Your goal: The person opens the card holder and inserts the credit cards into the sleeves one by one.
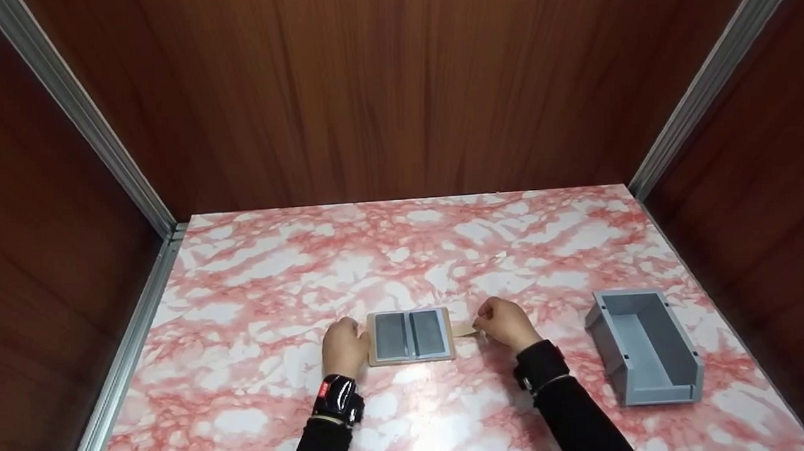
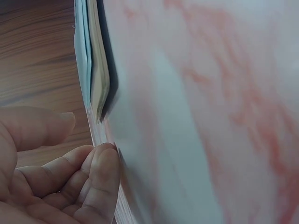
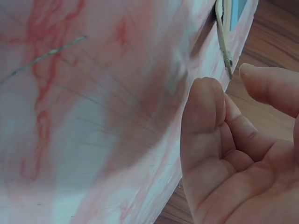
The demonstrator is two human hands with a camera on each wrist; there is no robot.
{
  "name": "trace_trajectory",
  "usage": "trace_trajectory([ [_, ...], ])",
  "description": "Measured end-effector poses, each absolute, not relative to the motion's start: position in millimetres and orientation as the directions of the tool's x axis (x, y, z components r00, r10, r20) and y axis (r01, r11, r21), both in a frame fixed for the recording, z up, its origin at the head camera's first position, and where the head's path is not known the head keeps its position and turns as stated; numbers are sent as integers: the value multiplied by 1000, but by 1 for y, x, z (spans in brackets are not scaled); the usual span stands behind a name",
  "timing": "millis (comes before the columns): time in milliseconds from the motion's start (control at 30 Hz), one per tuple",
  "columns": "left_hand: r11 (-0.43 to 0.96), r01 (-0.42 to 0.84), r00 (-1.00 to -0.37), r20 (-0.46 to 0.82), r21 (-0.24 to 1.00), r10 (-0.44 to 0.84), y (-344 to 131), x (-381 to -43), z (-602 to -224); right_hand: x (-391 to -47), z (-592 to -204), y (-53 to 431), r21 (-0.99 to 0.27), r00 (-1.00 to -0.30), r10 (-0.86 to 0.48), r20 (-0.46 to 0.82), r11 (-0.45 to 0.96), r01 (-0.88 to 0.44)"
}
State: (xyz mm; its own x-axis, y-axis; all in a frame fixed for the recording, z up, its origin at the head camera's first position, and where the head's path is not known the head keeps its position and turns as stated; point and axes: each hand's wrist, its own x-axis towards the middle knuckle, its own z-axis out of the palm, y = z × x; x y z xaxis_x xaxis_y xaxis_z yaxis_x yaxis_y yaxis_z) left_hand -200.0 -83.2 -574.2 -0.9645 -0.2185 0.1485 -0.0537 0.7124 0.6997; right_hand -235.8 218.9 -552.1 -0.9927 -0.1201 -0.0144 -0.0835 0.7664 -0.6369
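Note:
On the table lies an opened tan booklet-like card holder (image 1: 408, 336) with clear plastic sleeves over grey pages. Its narrow tan strap (image 1: 464, 330) sticks out to the right. My left hand (image 1: 344, 348) rests beside the holder's left edge. In the left wrist view its fingers (image 2: 100, 182) curl loosely on the tabletop, thumb apart, nothing between them; the tan cover (image 2: 99, 79) lies just beyond. My right hand (image 1: 508, 324) is at the strap's free end. The right wrist view shows the strap (image 3: 223, 44) just past the fingertips, thumb and fingers spread apart.
A grey open-topped plastic bin (image 1: 648, 350) stands on the right of the table. The tabletop (image 1: 270, 263) has a red and white marbled pattern. Dark wood-grain panels (image 1: 392, 85) with metal edge rails (image 1: 94, 127) enclose the back and sides.

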Motion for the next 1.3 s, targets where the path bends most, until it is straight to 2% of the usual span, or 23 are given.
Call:
trace_trajectory([
  [633,720,-30,-973,145,693,-180,-74,-199,-573,-237,-558,219,-592,-991,-134,-7,800,-104],
  [1300,685,-67,-974,102,726,-202,-72,-202,-575,-237,-559,217,-615,-991,-129,-25,784,-87],
])
